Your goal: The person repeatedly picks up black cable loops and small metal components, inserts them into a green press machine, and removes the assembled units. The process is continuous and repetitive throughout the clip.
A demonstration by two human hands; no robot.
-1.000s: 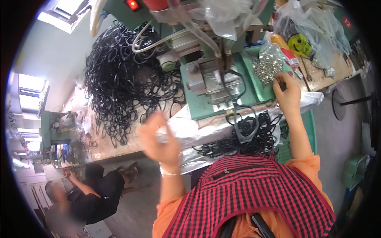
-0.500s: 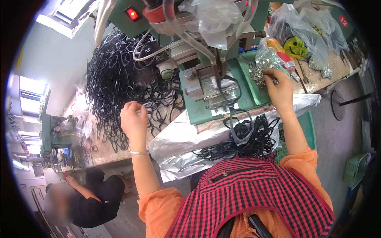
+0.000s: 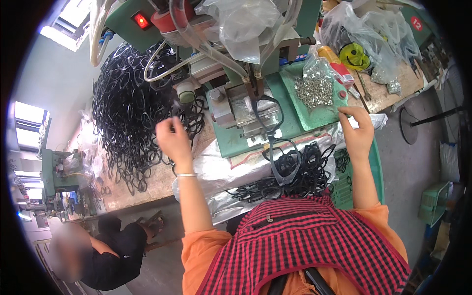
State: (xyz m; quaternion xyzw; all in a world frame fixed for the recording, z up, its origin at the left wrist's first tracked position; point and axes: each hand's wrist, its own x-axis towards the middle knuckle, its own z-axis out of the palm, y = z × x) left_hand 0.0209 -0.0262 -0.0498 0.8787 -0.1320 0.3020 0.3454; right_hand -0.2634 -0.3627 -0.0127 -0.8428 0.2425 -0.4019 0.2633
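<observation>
The left hand (image 3: 172, 137) is raised at the edge of the big heap of black eyeglass frames (image 3: 130, 113) piled on the table (image 3: 157, 184), its fingers pinched narrow as if on a single frame drawn from the heap; the black tangle behind the fingertips makes it hard to tell whether anything is truly held. The forearm rises steeply from the orange sleeve, wrist bent slightly back, a thin bangle (image 3: 186, 174) around it. The right hand (image 3: 358, 132) reaches forward on a nearly straight arm to the near edge of the green tray (image 3: 314, 115), where a clear bag of small silver metal parts (image 3: 314, 86) lies open; its fingers are curled close together, and whether they hold a part cannot be told. The heap on the left and the parts on the right flank the green press machine (image 3: 246, 105), likely so each hand can feed it without crossing over. 1 black frame (image 3: 269, 115) sits on the machine's fixture, and another frame (image 3: 285, 160) hangs just below it, above a second, smaller pile of frames (image 3: 295, 179) lying on silver plastic sheeting (image 3: 216, 172) near the person's red checked apron (image 3: 305, 241). Another person in black (image 3: 105, 255) crouches at lower left.
</observation>
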